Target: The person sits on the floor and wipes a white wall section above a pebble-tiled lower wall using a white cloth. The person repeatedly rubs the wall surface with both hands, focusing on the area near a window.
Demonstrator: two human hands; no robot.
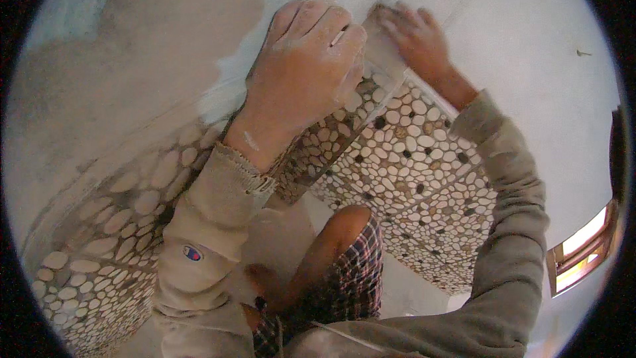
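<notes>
While left hand (308,53) is clenched, contents unclear, right hand (417,36) reaches forward, grip blurred. Pebble tile (421,159) meets pale wall (546,106); window (583,246) right.

Pebble-patterned tiles (414,152) look stony and bumpy. The pale wall (536,46) is matt and smooth; the sleeves (513,179) are wrinkled cloth.

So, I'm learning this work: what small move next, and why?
Perhaps slide the right hand along the upper edge of the cream-and-black pebble-mosaic panel: that hand lies open near the edge, while the left hand is curled closed.
</notes>
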